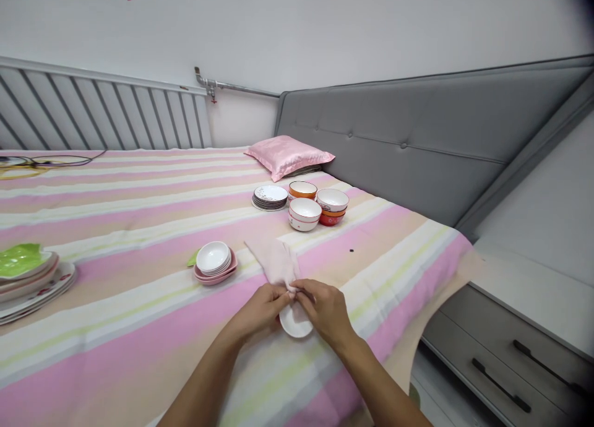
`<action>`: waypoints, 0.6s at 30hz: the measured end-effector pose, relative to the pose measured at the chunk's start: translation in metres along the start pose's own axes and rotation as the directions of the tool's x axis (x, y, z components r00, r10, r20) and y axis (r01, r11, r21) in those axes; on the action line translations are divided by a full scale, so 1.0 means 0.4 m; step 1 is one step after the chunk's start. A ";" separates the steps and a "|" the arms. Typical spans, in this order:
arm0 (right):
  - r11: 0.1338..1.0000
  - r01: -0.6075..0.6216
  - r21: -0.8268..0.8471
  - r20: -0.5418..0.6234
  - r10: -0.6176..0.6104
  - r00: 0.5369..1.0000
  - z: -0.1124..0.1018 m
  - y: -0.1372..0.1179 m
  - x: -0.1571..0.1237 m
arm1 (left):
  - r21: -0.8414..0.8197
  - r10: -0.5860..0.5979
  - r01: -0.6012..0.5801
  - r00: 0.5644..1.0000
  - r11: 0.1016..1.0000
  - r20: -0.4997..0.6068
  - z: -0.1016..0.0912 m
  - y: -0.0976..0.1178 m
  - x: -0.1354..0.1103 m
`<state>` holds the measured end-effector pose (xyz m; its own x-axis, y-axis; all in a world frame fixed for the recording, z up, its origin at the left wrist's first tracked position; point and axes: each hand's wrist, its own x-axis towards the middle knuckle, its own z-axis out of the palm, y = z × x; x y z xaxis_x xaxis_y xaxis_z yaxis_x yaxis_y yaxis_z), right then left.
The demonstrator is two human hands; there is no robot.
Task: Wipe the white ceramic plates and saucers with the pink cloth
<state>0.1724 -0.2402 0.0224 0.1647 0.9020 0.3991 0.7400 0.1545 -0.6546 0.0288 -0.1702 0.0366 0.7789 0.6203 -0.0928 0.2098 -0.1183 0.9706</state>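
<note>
A pale pink cloth (pixel 277 261) lies spread on the bed, its near end bunched between my two hands. My left hand (pixel 264 308) pinches this bunched end from the left, thumb against fingers. From the right, my right hand (pixel 328 310) closes its fingertips on the same bunch. Just under and in front of the fingertips is a small white dish (pixel 297 325), its upper part covered by my hands. Whether any finger also touches the dish cannot be seen. Left of the cloth, small white bowls (pixel 213 255) sit stacked on pink dishes (pixel 225 277).
Farther back stand stacked plates (pixel 270 195), a white bowl (pixel 305 211), other bowls (pixel 333 199) and a pink pillow (pixel 290 155). Oval plates (pixel 51 294) carry a green leaf-shaped dish (pixel 21 260) at the left. A drawer cabinet (pixel 510 346) adjoins the bed's right edge.
</note>
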 end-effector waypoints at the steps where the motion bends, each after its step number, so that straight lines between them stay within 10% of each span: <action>1: 1.000 0.013 -0.003 0.009 -0.013 1.000 0.001 0.002 0.000 | 0.029 0.005 -0.004 1.000 1.000 -0.007 0.001 -0.001 0.000; 7: 0.993 -0.111 0.026 -0.032 0.112 0.993 0.001 0.014 0.006 | -0.111 0.070 -0.072 0.997 0.991 -0.018 0.014 0.000 0.004; 18: 0.943 -0.331 -0.023 -0.063 0.329 0.942 0.022 0.015 0.008 | 0.012 0.108 -0.116 0.870 0.993 -0.481 0.039 -0.026 0.029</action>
<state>0.1719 -0.2327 0.0141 0.4397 0.8755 0.2006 0.6585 -0.1623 -0.7349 0.0448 -0.1737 0.0220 0.4161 0.8999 0.1307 0.1247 -0.1989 0.9721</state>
